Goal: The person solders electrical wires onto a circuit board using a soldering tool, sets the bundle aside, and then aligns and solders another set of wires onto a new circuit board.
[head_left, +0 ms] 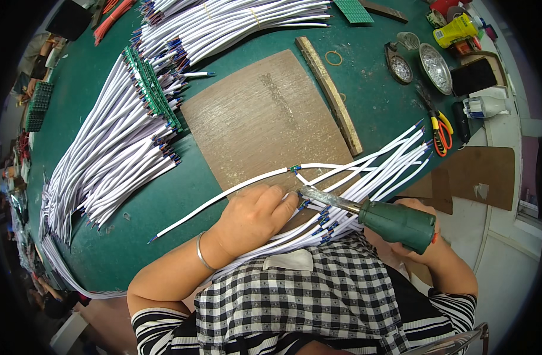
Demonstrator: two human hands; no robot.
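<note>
My right hand is closed round a soldering iron with a thick green body and a metal barrel. The iron's tip points left, close to the fingertips of my left hand. Those fingers are bent and pressed together on a white cable, its gripped end partly hidden under the hand. Just beyond them, a small green circuit board joins two long white cables lying across the front of a brown board. Beneath the iron lies a bundle of white cables with several small boards along it, partly resting against my apron.
Large stacks of white cables lie at the left and back, with a strip of green circuit boards across one. A wooden bar edges the brown board. To the right are pliers, a metal bowl and a yellow bottle.
</note>
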